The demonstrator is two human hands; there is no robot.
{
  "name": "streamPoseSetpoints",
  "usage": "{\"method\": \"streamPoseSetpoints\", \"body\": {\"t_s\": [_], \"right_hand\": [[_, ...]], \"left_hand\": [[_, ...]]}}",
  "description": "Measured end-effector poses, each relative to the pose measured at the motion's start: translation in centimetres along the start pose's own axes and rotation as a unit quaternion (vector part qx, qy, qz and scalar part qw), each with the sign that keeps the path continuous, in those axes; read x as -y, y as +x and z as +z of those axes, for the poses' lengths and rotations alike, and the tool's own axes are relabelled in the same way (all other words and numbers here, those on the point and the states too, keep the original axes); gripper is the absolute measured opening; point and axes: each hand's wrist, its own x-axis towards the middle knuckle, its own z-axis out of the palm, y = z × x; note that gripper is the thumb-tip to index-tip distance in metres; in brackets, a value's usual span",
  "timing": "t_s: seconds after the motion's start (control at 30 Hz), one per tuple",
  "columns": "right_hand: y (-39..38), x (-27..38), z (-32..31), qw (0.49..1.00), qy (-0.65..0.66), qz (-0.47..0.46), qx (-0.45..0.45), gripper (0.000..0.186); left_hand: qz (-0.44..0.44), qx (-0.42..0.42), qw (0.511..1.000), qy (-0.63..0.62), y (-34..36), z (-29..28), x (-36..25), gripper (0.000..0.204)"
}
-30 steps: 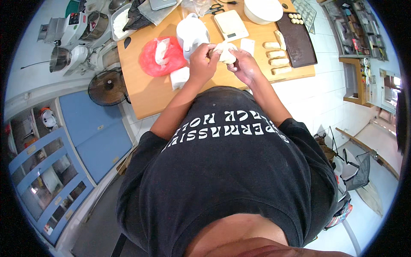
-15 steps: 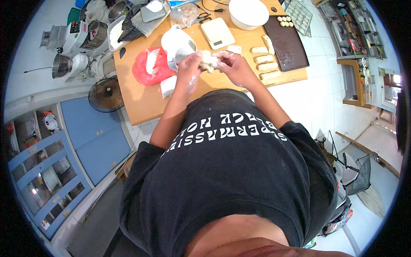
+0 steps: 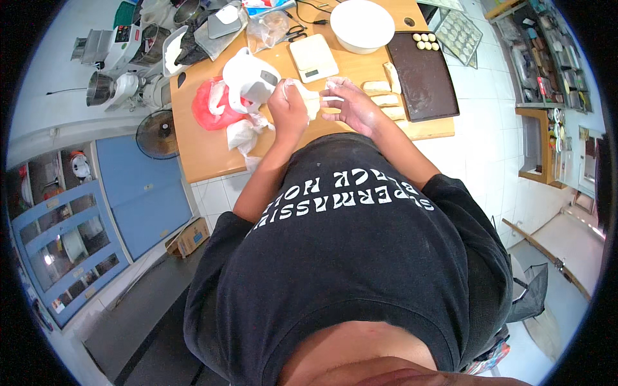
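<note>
My left hand (image 3: 288, 109) grips a pale lump of dough (image 3: 308, 100) over the wooden table (image 3: 212, 154). Fingers spread, my right hand (image 3: 349, 103) touches the same dough from the right. Several shaped dough pieces (image 3: 383, 100) lie just right of my right hand. A white digital scale (image 3: 311, 57) sits beyond both hands. A dark baking tray (image 3: 421, 77) with three small dough balls (image 3: 426, 45) lies at the right.
A white bowl (image 3: 362, 24) stands at the far edge. A white jug (image 3: 248, 77), a red plastic bag (image 3: 209, 106) and crumpled clear bags lie left of my hands. A stand mixer (image 3: 119, 87), a fan (image 3: 157, 134) and blue cabinets (image 3: 122, 206) are at the left.
Both hands have kept working the dough close together; my right hand's fingers are now spread wider. The view has tilted, so the table sits lower in the picture.
</note>
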Motion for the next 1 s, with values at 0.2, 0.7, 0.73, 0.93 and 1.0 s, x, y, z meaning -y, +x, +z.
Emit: {"method": "streamPoseSetpoints", "body": {"t_s": [0.2,0.7,0.73,0.93,1.0], "right_hand": [[-0.7,1.7,-3.3,0.995,0.073,0.067,0.011,0.054],[0.5,4.0,-10.0,0.986,0.145,0.037,0.072,0.041],[0.5,4.1,-10.1,0.990,0.124,0.046,0.057,0.042],[-0.5,5.3,-12.1,0.992,0.098,0.062,0.042,0.013],[-1.2,6.0,-12.5,0.997,0.053,0.061,-0.007,0.029]], "left_hand": [[0.090,0.000,0.990,0.110,-1.5,4.8,-2.6,0.029],[0.169,-0.092,0.964,0.184,-1.6,4.8,-3.1,0.025],[0.127,-0.100,0.972,0.171,-1.5,4.3,-1.9,0.025],[-0.028,-0.064,0.987,0.145,-2.3,4.9,2.1,0.023],[-0.051,-0.047,0.989,0.129,-2.4,6.3,2.9,0.024]]}}
